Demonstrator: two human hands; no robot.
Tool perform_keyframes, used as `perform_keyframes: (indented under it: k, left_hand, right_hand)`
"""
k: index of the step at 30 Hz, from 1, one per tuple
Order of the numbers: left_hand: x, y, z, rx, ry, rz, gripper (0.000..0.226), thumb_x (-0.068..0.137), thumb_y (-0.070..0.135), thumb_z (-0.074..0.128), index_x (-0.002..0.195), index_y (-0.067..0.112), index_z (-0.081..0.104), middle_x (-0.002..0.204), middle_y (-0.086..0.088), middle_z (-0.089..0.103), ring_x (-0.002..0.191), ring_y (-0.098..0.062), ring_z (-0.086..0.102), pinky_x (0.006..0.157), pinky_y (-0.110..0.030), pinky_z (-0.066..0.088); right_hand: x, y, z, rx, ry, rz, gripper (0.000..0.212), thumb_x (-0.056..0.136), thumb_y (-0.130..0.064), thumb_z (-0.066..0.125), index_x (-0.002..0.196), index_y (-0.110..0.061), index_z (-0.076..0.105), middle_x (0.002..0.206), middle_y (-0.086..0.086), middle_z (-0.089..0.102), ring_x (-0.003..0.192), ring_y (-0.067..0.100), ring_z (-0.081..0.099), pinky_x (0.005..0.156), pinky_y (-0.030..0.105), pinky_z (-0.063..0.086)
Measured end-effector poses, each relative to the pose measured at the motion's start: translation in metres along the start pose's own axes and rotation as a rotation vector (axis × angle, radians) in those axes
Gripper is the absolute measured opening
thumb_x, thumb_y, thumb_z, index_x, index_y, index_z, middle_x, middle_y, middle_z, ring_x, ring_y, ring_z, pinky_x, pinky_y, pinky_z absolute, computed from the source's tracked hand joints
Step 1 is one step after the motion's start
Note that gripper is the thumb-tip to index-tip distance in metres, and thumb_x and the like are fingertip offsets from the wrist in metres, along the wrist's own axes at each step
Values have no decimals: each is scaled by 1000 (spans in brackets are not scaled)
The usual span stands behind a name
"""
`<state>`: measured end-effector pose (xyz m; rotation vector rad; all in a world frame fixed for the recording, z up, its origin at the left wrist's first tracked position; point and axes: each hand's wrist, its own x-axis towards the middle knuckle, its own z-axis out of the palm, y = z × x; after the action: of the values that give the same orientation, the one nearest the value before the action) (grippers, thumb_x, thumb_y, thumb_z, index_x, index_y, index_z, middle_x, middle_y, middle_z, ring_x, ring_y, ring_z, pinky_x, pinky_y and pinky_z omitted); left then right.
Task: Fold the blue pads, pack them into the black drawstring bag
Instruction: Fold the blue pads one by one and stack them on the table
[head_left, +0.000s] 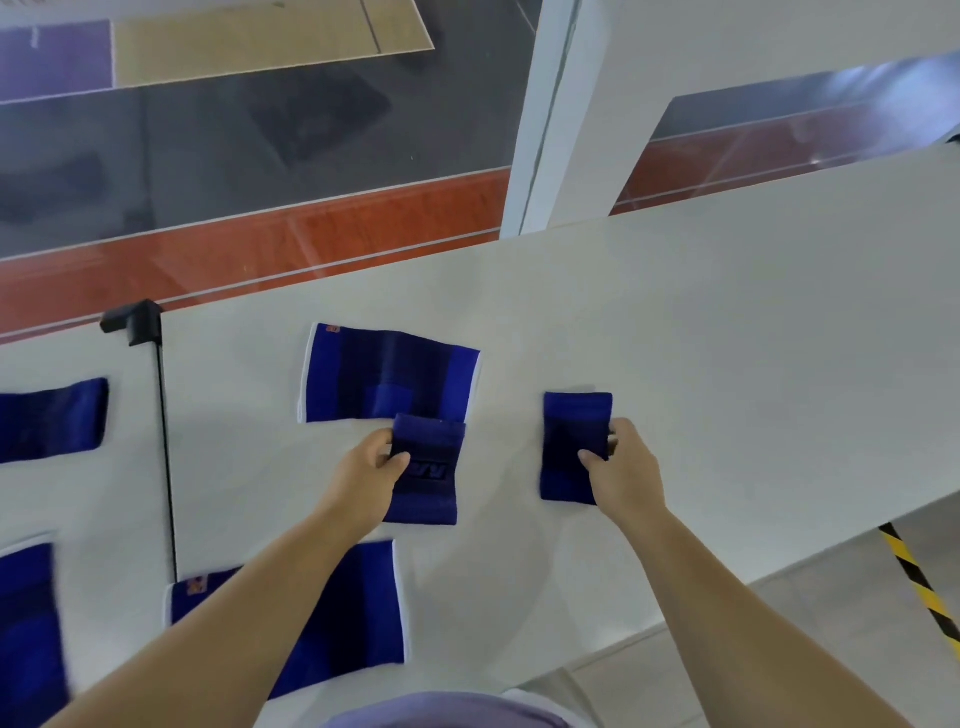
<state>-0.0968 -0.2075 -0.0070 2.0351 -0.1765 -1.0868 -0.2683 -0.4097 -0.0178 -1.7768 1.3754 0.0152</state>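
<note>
Head view: your left hand (371, 470) pinches a folded blue pad (427, 470) by its left edge, thumb on top and the other fingers hidden beneath, so the grip is closed on that pad; dark lettering on its face is too blurred to read. Your right hand (626, 470) clamps a second folded blue pad (569, 447) by its right edge, thumb across the top, fingertips partly tucked behind the fabric. Both folded pads lie over the white table (727, 338), well apart from each other. Just beyond the left-hand pad, and touching or slightly overlapped by it, an unfolded blue pad with white trim (384, 371) lies flat. A nearer unfolded pad (358, 613) is largely covered by your left forearm. Two more blue pads, one at mid-left (52, 418) and one at lower left (28, 634), are cut off by the frame edge and smeared. A black bracket (132, 322) sits at the table's far seam. The black drawstring bag does not appear in this view.
</note>
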Motion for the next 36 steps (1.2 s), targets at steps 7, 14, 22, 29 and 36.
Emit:
perform_keyframes:
  k: [7, 14, 22, 29, 36]
  left_hand:
    - [-3, 0, 1, -202, -50, -78, 23, 99, 16, 43, 97, 27, 63, 102, -12, 69, 100, -36, 65, 89, -53, 54]
    - [-9, 4, 5, -388, -114, -108, 29, 102, 15, 34, 107, 21, 62, 106, -11, 68, 96, -33, 65, 78, -44, 56]
    - [-15, -2, -7, -296, -10, -86, 28, 101, 16, 38, 100, 25, 64, 95, -7, 70, 88, -29, 67, 81, -46, 57]
    - [-26, -21, -38, -119, 158, -51, 26, 99, 15, 39, 88, 22, 62, 86, -12, 67, 77, -27, 62, 79, -50, 51]
    - [-37, -35, -69, -220, 240, -64, 26, 100, 16, 40, 93, 28, 61, 92, -6, 70, 88, -27, 66, 81, -44, 54]
  right_hand:
    - [-20, -14, -13, 445, -225, -47, 23, 88, 0, 60, 96, -21, 60, 94, 2, 72, 85, 20, 70, 65, 29, 56]
    - [-33, -39, 16, 503, -478, -52, 24, 85, 2, 63, 103, -14, 62, 101, 11, 73, 92, 27, 71, 79, 42, 59]
    - [-31, -45, 37, 348, -372, -122, 22, 86, -3, 64, 95, -23, 61, 97, 1, 70, 92, 23, 67, 80, 39, 58]
    - [-34, -32, 44, -159, -273, -207, 36, 84, -23, 68, 116, -17, 52, 107, -5, 58, 100, 21, 58, 77, 27, 49]
    - [-57, -64, 51, -325, -86, -487, 43, 85, -27, 65, 123, -13, 50, 121, 4, 53, 112, 23, 48, 90, 31, 44]
